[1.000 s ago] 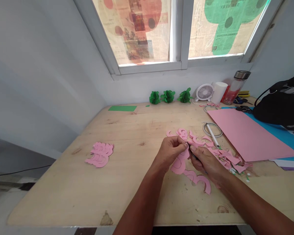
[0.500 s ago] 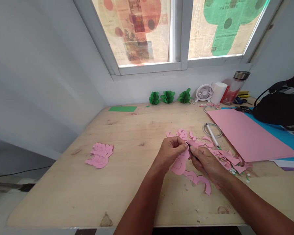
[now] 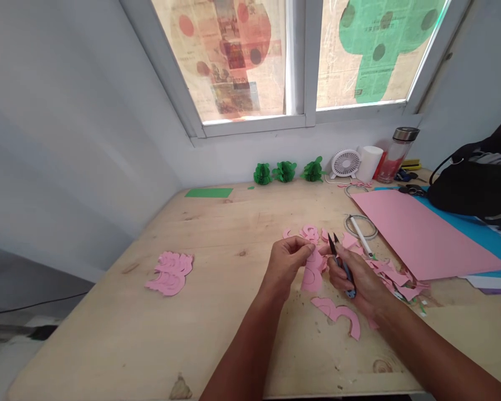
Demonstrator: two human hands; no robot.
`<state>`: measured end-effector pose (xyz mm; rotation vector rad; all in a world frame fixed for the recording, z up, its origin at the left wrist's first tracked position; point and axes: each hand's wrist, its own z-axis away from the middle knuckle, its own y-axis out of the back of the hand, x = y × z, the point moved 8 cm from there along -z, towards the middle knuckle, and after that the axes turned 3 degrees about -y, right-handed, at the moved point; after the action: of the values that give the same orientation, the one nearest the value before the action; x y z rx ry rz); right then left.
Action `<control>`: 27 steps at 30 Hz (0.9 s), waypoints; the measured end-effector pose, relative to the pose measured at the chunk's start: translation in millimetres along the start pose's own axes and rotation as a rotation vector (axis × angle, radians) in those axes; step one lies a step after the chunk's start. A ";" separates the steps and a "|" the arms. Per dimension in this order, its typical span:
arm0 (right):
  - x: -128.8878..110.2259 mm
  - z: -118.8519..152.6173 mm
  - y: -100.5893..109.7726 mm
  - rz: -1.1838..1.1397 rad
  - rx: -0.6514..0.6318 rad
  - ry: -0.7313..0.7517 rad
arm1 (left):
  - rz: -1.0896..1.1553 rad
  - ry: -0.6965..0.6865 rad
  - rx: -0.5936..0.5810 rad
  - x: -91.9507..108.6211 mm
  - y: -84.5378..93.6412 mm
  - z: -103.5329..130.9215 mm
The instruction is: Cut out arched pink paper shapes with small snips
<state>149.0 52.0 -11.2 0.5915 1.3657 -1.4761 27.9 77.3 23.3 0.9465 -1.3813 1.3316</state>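
Between thumb and fingers, my left hand pinches a pink paper cutout marked with curved lines. My right hand is wrapped round a pair of thread snips, whose dark blades are parted and point up and away, just right of the paper. Below the hands lies a curved pink paper offcut on the wooden table. Pink curved pieces rest beyond my left hand. Further left, a stack of scalloped pink cutouts lies flat.
Pink scraps litter the table right of my hands, near a white pen and large pink sheets. Green paper ornaments, a small white fan and a bottle stand along the wall. A black bag sits far right.
The snips have come away from the paper to the right, and their blades now show parted. The held paper has turned more upright. The view has tilted slightly up.
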 end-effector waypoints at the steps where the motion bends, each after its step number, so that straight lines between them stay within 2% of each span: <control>1: 0.6 0.6 -1.4 0.038 -0.005 -0.004 | 0.015 0.004 0.011 -0.8 0.4 0.0; 6: 4.2 1.4 -6.9 0.269 0.007 -0.019 | 0.071 0.010 0.033 -6.6 -0.8 -1.9; 11: 0.1 2.0 1.4 0.299 0.146 -0.027 | 0.099 0.016 0.046 -11.8 -0.3 -4.0; 14: -3.9 2.5 4.9 0.299 0.175 -0.023 | 0.113 0.018 0.050 -12.5 0.6 -3.5; 19: -4.0 0.4 10.3 0.155 0.158 -0.007 | 0.151 -0.015 0.109 -10.0 6.4 -3.0; 24: 8.0 -3.5 9.2 -0.116 0.025 -0.110 | 0.208 -0.032 0.219 -9.3 15.1 -4.0; 27: 5.5 -4.5 8.9 -0.145 0.008 -0.067 | 0.265 -0.025 0.247 -9.7 16.6 -3.5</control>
<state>153.5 55.6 -21.0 0.4523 1.3747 -1.6038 14.7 81.7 9.7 0.9674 -1.4194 1.7262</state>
